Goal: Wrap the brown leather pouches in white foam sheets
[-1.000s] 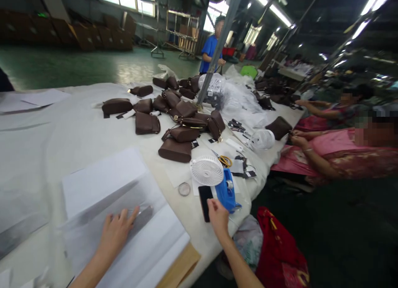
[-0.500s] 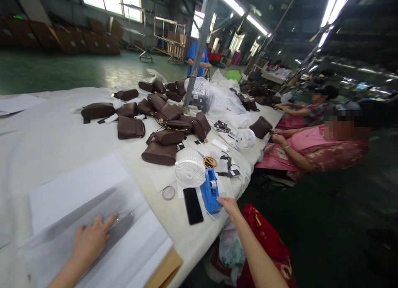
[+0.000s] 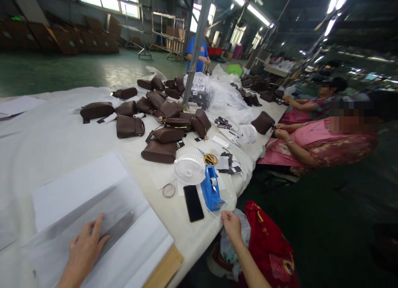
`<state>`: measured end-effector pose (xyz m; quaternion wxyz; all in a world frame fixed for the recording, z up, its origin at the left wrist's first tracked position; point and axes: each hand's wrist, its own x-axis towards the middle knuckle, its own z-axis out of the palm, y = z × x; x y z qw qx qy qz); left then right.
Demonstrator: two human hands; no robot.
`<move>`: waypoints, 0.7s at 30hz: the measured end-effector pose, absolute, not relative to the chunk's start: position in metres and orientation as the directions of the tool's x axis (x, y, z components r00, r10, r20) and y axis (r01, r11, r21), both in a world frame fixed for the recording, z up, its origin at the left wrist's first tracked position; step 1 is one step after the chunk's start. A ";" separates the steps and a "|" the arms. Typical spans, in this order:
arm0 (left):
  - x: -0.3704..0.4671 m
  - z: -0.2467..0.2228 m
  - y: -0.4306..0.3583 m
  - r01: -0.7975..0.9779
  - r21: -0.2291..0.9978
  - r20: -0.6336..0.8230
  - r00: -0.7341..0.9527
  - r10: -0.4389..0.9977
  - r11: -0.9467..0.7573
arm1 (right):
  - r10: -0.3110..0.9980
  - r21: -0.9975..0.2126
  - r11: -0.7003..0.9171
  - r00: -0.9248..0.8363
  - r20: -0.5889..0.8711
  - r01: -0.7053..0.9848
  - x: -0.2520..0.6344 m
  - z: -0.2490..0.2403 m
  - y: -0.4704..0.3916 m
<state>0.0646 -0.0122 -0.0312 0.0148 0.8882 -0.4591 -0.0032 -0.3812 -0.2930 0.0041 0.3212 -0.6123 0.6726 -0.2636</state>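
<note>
My left hand (image 3: 83,246) lies with fingers spread on a sheet of thin translucent wrapping (image 3: 56,238). Under the wrapping shows a long dark flat shape (image 3: 120,226), its kind blurred by the sheet. White paper sheets (image 3: 77,180) lie beneath. My right hand (image 3: 231,226) is at the table's edge, thumb and fingertips pinched together. Just above it stands a blue tape dispenser (image 3: 209,192) with a roll in it, apart from the fingers. Whatever is in the pinch is too small to make out. A black phone (image 3: 193,203) lies left of the dispenser.
A white fan (image 3: 189,170), yellow-handled scissors (image 3: 210,158) and a clear ring-shaped item (image 3: 168,190) are near the dispenser. Brown bags (image 3: 158,151) lie farther back by a metal post (image 3: 195,52). Co-workers sit along the right side; a red cloth (image 3: 264,242) hangs below the edge.
My right hand has moved down and away from the dispenser's cutting end, still pinched. My left hand has shifted slightly left, its fingers pointing more away from me.
</note>
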 end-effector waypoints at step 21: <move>0.027 -0.034 0.048 -0.899 -0.071 0.205 0.410 -0.889 -0.431 | -0.528 -0.932 0.239 0.769 -0.360 -0.273 -0.113 0.026 -0.145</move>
